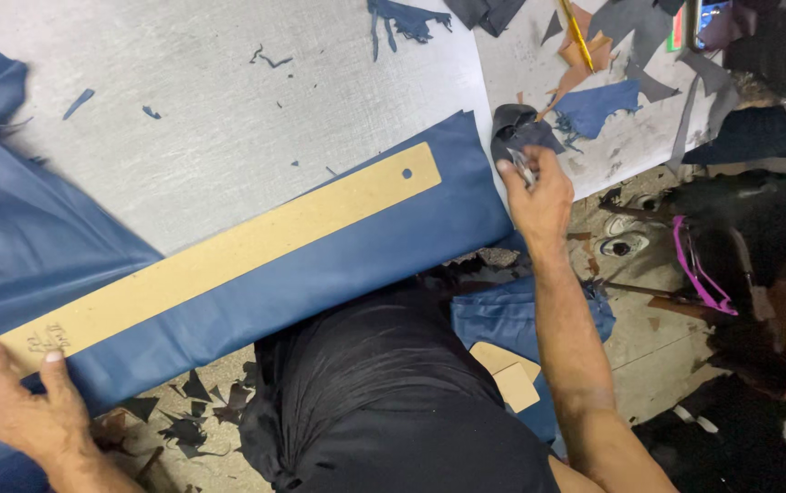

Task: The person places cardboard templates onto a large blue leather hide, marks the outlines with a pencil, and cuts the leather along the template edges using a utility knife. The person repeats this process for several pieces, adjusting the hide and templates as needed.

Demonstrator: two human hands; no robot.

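Left hand (18, 411) flat, fingers spread, pressing the near end of a long tan template strip (228, 256) onto blue leather (347, 265). Strip runs diagonally from bottom left up to the right, small hole near its far end, lying on the blue leather along its upper edge. Leather draped over the grey work table (210, 119), hanging off the near edge. Right hand (534, 196) at the leather's right corner, fingers closed around a small cutting tool (522, 169); blade barely visible, exact grip hard to tell. Dark leather scrap (516, 128) just beyond that hand. Blue and brown offcuts (594, 105) scattered on the table's right side, a yellow pencil (577, 32) farther up.
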